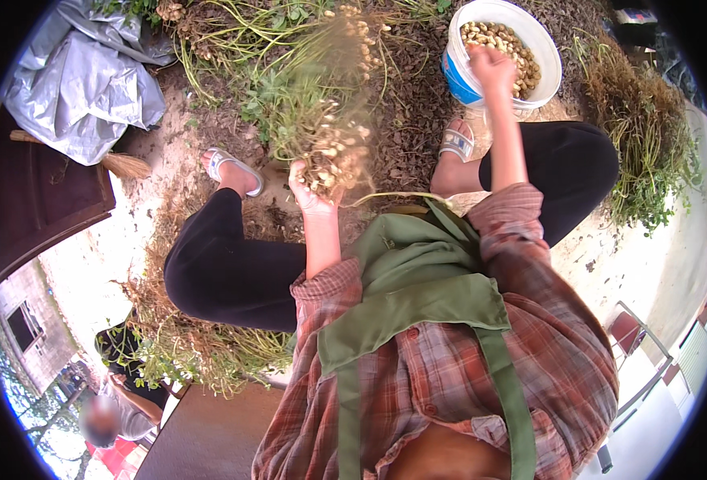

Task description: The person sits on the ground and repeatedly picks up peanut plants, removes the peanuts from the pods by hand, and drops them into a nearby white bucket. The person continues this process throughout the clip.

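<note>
A bunch of peanut plants (333, 147) is gripped in my left hand (315, 195), its pale pods and roots clustered just above the fingers. Its green stems and leaves run away from me toward the ground. My right hand (495, 67) is over the near left part of a white plastic bucket (546, 84) with a blue patch on its side. Loose peanut pods (524, 66) fill much of the bucket's visible inside. The right fingers are curled and slightly blurred, so whether they hold a pod cannot be seen.
More peanut plants (251, 36) lie ahead, and another heap (641, 120) stands at the right. Plants (209, 354) also lie behind my left leg. A silver tarpaulin (89, 84) and a straw broom (126, 165) are on the left. Another person (128, 408) sits at the lower left.
</note>
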Tool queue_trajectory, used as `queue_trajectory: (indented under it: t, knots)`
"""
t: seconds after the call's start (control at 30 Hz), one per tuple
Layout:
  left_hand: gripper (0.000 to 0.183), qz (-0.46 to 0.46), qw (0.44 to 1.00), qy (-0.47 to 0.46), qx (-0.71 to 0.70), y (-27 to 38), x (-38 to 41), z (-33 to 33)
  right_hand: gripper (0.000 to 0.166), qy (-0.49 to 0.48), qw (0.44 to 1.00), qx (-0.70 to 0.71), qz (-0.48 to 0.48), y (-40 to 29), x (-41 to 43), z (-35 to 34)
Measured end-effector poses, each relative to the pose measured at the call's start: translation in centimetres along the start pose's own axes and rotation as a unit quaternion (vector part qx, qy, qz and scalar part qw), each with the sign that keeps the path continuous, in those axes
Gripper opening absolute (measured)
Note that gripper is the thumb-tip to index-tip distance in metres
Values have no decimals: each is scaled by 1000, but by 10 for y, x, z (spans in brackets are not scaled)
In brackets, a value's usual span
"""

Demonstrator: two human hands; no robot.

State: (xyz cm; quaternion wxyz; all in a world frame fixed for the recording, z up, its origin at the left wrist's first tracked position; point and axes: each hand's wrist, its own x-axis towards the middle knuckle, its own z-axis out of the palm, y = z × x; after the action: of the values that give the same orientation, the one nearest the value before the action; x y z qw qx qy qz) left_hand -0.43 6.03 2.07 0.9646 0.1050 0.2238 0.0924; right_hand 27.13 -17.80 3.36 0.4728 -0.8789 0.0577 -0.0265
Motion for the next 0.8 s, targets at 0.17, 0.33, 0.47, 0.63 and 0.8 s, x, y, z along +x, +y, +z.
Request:
queue_trajectory:
  t: [0.17,0.33,0.47,0.63,0.8]
  knots:
    - [45,50,997,-43,-35,7,-7,11,34,77,970,-156,-170,13,47,-42]
    - [43,24,999,-32,36,9,-10,6,21,-189,958,-28,-216,-48,-29,-20]
    - [47,47,999,-1,-13,2,-5,17,20,-552,810,126,-156,-99,-122,13]
    - [54,17,999,-22,30,2,-7,17,29,-404,883,19,-237,-104,-161,39]
    - [47,5,999,50,13,-4,-2,18,41,-336,884,54,-321,-81,-168,63]
